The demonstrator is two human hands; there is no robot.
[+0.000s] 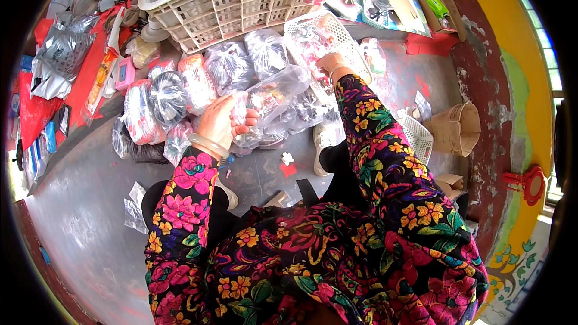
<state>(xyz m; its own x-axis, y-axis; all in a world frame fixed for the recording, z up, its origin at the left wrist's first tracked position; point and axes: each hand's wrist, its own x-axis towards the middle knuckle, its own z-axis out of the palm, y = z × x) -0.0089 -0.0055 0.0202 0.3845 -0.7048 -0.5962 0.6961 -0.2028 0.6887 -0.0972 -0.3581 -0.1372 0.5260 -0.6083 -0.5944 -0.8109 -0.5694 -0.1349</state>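
Observation:
My left hand (218, 121), with a pale bangle at the wrist, has its fingers curled round a small clear plastic packet (239, 107). It is held just left of a large clear plastic bag (283, 84) with small colourful pieces inside. Farther off, my right hand (332, 62) reaches into a white plastic basket (355, 54) full of small red, pink and clear-wrapped items. Its fingertips are lost among those items, so their grip does not show.
Several filled plastic bags (227, 67) crowd the floor below a big cream crate (235, 9). At right stand a cardboard box (460, 127) and a smaller white basket (416, 135). A white scrap (287, 158) lies between my shoes.

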